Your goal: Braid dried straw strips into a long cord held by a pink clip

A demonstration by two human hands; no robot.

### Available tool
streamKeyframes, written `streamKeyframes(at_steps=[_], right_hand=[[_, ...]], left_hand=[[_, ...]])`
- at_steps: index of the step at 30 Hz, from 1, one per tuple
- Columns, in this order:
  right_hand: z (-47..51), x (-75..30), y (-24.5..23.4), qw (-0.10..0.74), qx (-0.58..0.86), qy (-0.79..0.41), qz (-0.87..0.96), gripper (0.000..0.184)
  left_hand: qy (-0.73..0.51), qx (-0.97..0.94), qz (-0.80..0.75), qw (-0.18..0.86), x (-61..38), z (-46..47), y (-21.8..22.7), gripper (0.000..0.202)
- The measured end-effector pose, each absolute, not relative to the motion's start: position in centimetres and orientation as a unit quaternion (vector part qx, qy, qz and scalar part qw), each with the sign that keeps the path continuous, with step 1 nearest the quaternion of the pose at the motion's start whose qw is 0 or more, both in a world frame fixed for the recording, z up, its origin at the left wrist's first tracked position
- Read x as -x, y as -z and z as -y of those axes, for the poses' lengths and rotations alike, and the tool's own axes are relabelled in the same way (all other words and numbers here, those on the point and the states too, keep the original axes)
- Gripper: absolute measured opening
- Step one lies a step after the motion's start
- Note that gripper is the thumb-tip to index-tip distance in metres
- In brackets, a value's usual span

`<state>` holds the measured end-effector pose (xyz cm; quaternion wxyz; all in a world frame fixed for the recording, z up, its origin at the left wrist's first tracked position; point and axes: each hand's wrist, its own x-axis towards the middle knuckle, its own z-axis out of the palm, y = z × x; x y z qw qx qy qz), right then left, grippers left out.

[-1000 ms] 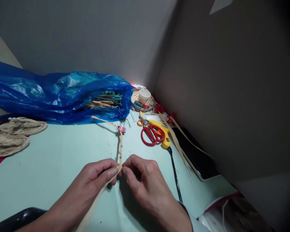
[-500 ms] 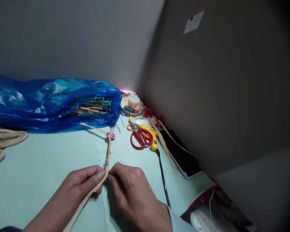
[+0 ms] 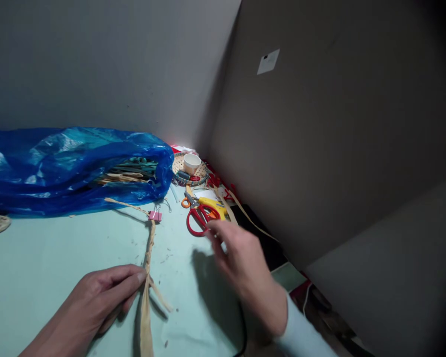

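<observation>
My left hand (image 3: 107, 297) pinches a tan braid of flat plant fibre (image 3: 149, 252) between thumb and fingers. Below the pinch a wide loose strand (image 3: 145, 322) hangs towards me, and a shorter strand (image 3: 160, 296) sticks out to the right. A pink binder clip (image 3: 155, 216) grips the braid's far end. Over the table to the right, my right hand (image 3: 241, 267) is slightly blurred, its fingers bent and apart with nothing seen in them. Its fingertips overlap the red handle of the scissors (image 3: 196, 225); whether they touch, I cannot tell.
A blue plastic bag (image 3: 70, 163) of fibre strips lies along the wall. Behind the scissors are a yellow glue gun (image 3: 210, 203) and a woven tray (image 3: 178, 162) with a white cup (image 3: 192, 162). A black tablet-like slab (image 3: 250, 218) lies by the right wall.
My right hand has let go of the braid and moved right and forward to the scissors. My left hand keeps its pinch. The view has shifted slightly right.
</observation>
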<state>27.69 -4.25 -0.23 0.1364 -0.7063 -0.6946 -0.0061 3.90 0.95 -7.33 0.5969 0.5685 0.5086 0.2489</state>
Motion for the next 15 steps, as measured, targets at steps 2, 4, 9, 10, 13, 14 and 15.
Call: streamKeyframes(at_steps=[2, 4, 9, 10, 13, 14, 15], right_hand=[[2.8, -30.6, -0.4, 0.072, 0.775, 0.085, 0.622, 0.021], [1.3, -33.0, -0.6, 0.05, 0.798, 0.105, 0.591, 0.02], [-1.2, -35.3, 0.6, -0.003, 0.813, 0.101, 0.573, 0.019], [-1.4, -35.3, 0.8, -0.009, 0.814, 0.1, 0.573, 0.021], [-1.6, -35.4, 1.0, -0.019, 0.816, 0.099, 0.57, 0.022], [-1.7, -35.5, 1.0, -0.021, 0.818, 0.098, 0.567, 0.018], [-1.8, -35.7, 1.0, -0.023, 0.82, 0.095, 0.564, 0.017]], left_hand=[[-0.247, -0.561, -0.519, 0.595, -4.0, -0.9, 7.2, 0.041], [-0.247, -0.557, -0.523, 0.596, -4.1, -0.8, 7.1, 0.04], [-0.231, -0.557, -0.514, 0.61, -4.2, -0.8, 6.8, 0.048], [-0.23, -0.557, -0.513, 0.612, -4.2, -0.8, 6.8, 0.048], [-0.234, -0.556, -0.514, 0.61, -4.2, -0.8, 6.8, 0.047], [-0.237, -0.556, -0.514, 0.608, -4.2, -0.8, 6.8, 0.047], [-0.238, -0.557, -0.514, 0.607, -4.2, -0.8, 6.8, 0.047]])
